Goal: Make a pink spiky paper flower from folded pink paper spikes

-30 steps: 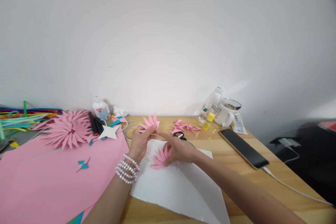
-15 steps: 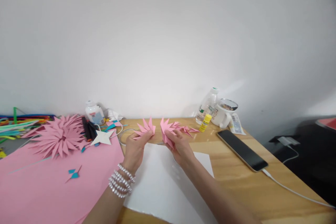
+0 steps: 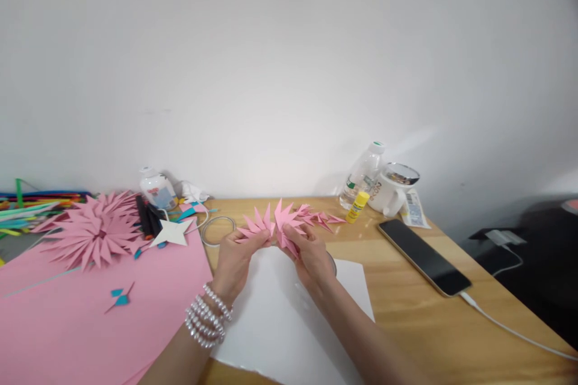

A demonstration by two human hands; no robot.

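Note:
Between my hands two pink folded-paper pieces with pointed spikes meet over the back of a white sheet (image 3: 289, 313). My left hand (image 3: 237, 255) is closed on the left spiky piece (image 3: 256, 224), thumb on top. The right spiky piece (image 3: 283, 218) is pinched in my right hand (image 3: 311, 255). Their inner edges appear to touch, though fingers hide part of the join. Just behind my right hand lie more pink folded-paper points (image 3: 323, 218) on the table.
At left, finished-looking pink paper flowers (image 3: 99, 231), a white paper star (image 3: 174, 232) and pink sheets (image 3: 90, 337). At right stand a yellow glue stick (image 3: 357, 207), a bottle (image 3: 361, 174) and a mug (image 3: 389, 192); a phone (image 3: 424, 257) lies in front, its cable trailing.
The gap between the two spiky pieces has closed as my hands came together. The left piece moved right toward the right one. The view has shifted slightly.

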